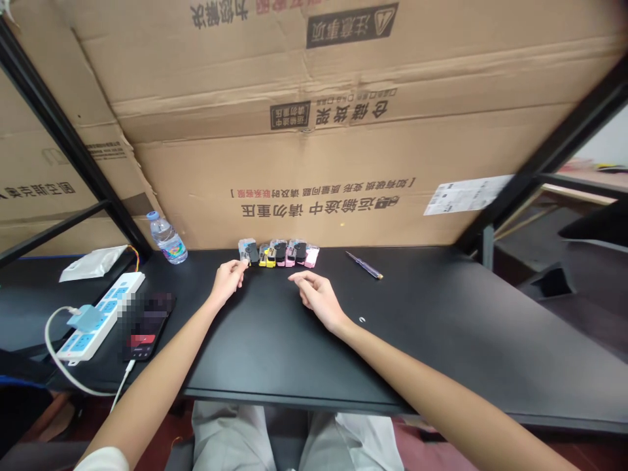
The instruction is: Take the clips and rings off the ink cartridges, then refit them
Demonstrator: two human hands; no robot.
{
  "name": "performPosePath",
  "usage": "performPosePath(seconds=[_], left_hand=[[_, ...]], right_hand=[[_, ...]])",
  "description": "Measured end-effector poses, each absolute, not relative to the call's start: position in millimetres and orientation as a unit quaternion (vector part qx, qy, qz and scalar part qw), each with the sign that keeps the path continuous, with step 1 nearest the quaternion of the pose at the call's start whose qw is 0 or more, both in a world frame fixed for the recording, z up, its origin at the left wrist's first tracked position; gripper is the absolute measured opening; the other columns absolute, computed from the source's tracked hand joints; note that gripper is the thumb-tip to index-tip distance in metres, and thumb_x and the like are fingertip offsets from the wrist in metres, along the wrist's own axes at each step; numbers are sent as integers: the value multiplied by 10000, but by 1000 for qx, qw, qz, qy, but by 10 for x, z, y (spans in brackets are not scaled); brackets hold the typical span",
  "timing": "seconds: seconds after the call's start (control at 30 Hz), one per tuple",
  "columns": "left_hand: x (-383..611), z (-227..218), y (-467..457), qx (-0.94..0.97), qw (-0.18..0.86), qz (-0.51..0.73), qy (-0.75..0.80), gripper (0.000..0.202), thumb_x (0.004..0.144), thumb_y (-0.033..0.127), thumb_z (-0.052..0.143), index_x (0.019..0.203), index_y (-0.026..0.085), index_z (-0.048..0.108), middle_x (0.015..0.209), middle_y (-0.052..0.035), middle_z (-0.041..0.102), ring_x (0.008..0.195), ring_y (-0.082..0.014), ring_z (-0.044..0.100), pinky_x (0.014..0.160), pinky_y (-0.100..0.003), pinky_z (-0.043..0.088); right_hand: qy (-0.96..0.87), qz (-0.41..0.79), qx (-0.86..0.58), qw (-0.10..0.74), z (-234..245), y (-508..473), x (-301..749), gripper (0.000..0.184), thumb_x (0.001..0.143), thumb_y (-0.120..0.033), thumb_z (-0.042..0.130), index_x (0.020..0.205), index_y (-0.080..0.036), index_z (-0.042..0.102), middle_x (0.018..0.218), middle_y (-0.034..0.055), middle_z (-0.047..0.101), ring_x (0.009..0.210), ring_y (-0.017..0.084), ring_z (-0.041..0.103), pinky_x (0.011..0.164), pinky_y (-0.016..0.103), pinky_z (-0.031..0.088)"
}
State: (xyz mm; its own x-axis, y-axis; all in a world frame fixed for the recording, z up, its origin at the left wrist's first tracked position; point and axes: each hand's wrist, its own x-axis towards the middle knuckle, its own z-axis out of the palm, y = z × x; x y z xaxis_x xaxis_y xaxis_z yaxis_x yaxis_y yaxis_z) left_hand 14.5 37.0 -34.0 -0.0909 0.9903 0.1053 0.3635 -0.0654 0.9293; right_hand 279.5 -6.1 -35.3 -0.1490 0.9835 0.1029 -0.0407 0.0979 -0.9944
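Note:
A row of small ink cartridges [279, 253], grey, yellow and pink with black tops, stands against the cardboard at the back of the black table [441, 340]. My left hand [226, 281] rests on the table just in front of the leftmost cartridge, fingers loosely curled, holding nothing I can see. My right hand [318, 297] lies on the table a little in front of the pink cartridges, fingers loosely bent and apart, empty.
A screwdriver [364, 265] lies to the right of the cartridges, and a small ring [362, 320] near my right wrist. At the left are a water bottle [167, 239], a white packet [93, 263], a power strip [101, 315] and a phone [147, 327]. Cardboard [343, 163] walls the back.

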Motion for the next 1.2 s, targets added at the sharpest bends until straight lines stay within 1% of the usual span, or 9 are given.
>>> performPosePath(seconds=[0.27,0.4,0.53,0.67,0.73,0.83,0.93,1.03,1.2], left_hand=[[148,-341,562,600,352,388,604,438,976,547,608,914,133,734,605,-2,616,448,-117,585,344,-175,323],[135,-338,599,612,343,378,605,469,983,576,600,872,140,733,584,-11,625,442,-126,595,352,-183,346],[133,-350,543,619,316,382,609,499,964,625,610,744,179,651,558,0,603,432,-130,577,379,-203,370],[137,-338,444,632,257,408,607,516,972,621,606,669,218,500,535,36,518,465,-127,542,491,-234,430],[133,-340,425,632,212,434,606,436,988,564,601,730,227,497,626,24,555,593,-150,595,626,-265,494],[120,-381,454,627,156,466,604,226,960,446,647,959,231,579,992,-65,686,931,-221,672,880,-350,540],[114,-443,506,650,128,433,611,408,963,421,648,1307,215,574,1382,-167,647,1264,-323,623,1098,-479,472],[121,-480,524,683,131,362,621,610,1001,481,615,1534,231,456,1511,-173,615,1401,-390,550,1167,-570,395],[134,-492,514,714,108,317,615,759,955,456,696,1612,242,382,1506,-163,628,1383,-404,558,1138,-558,411]], right_hand=[[-612,474,-434,461,-366,-51,2815,378,932,-537,639,974,-175,742,534,-68,459,493,125,419,518,264,328],[-655,414,-449,446,-401,33,2875,340,949,-487,604,964,-182,754,594,-33,546,534,149,480,558,287,393],[-660,311,-485,482,-486,277,3085,284,923,-392,603,1058,-189,748,815,35,700,699,192,599,701,331,498],[-637,221,-555,487,-629,536,3298,450,856,-374,632,1258,-177,668,1230,156,718,962,277,664,878,439,564],[-640,199,-576,468,-688,615,3356,524,854,-384,630,1329,-163,634,1348,206,671,1112,337,658,953,499,563],[-679,172,-577,419,-726,670,3389,612,902,-399,605,1478,-198,560,1450,191,647,1271,381,624,1093,579,497],[-731,142,-564,356,-712,682,3389,692,930,-371,586,1598,-232,469,1497,156,652,1352,397,601,1165,601,439],[-758,128,-561,307,-694,682,3382,737,943,-363,576,1646,-207,421,1549,165,620,1400,401,581,1181,581,432],[-764,131,-563,286,-694,702,3378,732,967,-426,586,1649,-211,432,1540,160,631,1415,392,572,1197,583,409]])
